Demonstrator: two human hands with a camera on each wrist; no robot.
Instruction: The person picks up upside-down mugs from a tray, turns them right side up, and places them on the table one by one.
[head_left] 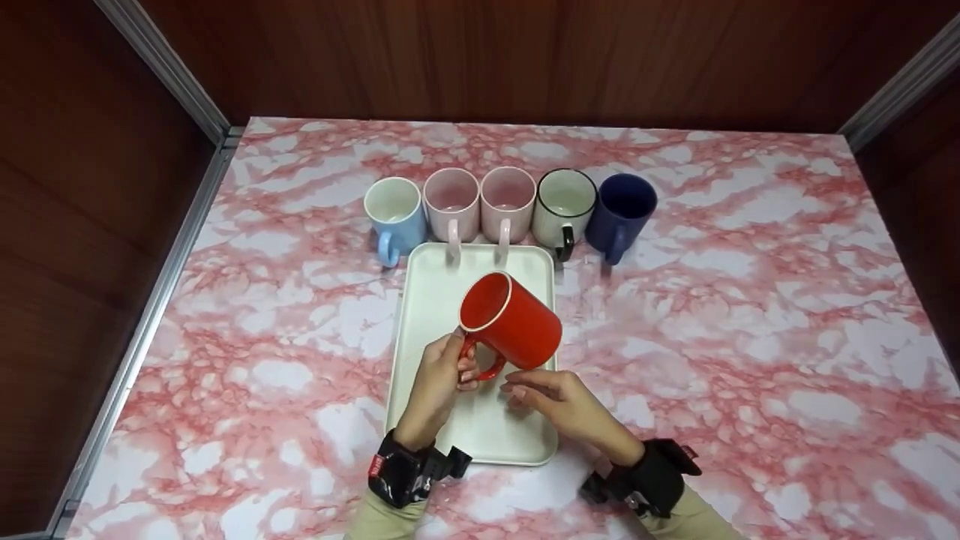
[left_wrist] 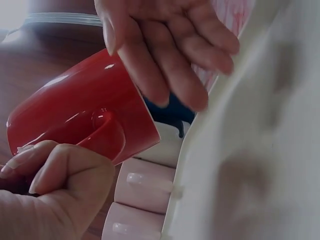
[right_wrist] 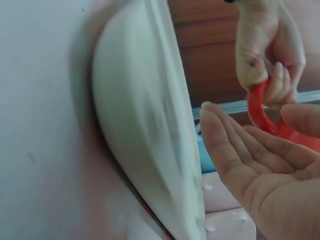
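My left hand (head_left: 437, 381) grips the handle of a red mug (head_left: 531, 328) by its upper part. The mug is tilted above a white rectangular tray (head_left: 491, 446), its mouth toward the upper left in the head view. Just below the mug's base is my right hand (head_left: 571, 406), fingers extended and holding nothing. In the right wrist view the palm and straight fingers (right_wrist: 235, 155) show plainly, beside the red handle (right_wrist: 256, 107). Whether the right fingertips touch the mug I cannot tell.
Behind the tray several mugs stand in a row, handles toward me: light blue (head_left: 407, 237), two pink ones (head_left: 466, 223), white with black rim and handle (head_left: 549, 226), dark blue (head_left: 602, 235). Dark wooden panels (head_left: 525, 60) wall the marbled table (head_left: 750, 315).
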